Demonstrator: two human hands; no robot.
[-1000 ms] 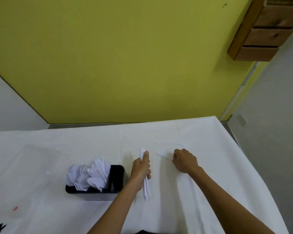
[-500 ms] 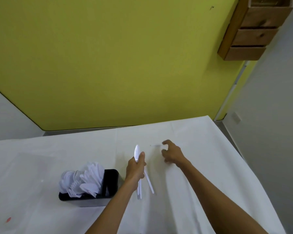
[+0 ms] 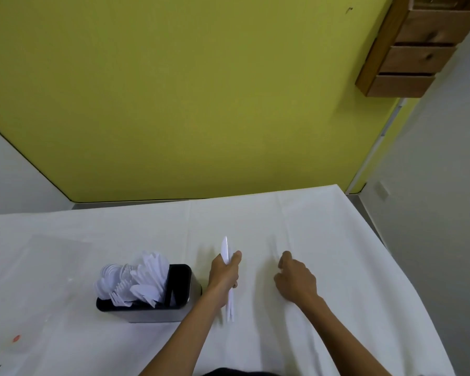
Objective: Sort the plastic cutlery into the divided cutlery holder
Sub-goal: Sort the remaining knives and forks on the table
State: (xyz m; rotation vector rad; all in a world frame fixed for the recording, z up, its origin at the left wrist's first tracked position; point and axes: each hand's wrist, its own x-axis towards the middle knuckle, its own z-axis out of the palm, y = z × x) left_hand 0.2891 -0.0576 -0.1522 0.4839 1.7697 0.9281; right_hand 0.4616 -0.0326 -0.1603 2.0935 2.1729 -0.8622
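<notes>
Just at 9 o'clock from the left hand (image 3: 224, 274) stands the holder (image 3: 149, 312). Its left and middle parts are packed with white cutlery (image 3: 136, 280), heads up. The slot (image 3: 180, 278) at its 3 o'clock end looks dark and, as far as shows, empty.

The left hand grips a bundle (image 3: 229, 308) of white pieces, fingers and thumb curled round it. One blade-like tip points to 12 o'clock and the handles trail to 6. The bundle is just beside the holder; whether its lower end touches the cloth (image 3: 337, 240) I cannot tell.

At 3 o'clock from it the right hand (image 3: 296, 280) rests on the cloth with fingers curled, thumb and forefinger close together. Whether they pinch anything I cannot tell.

By my judgement most of the sorting is done. What is left is the bundle, likely bound for the dark slot, plus any stray piece too pale to make out against the cloth.
</notes>
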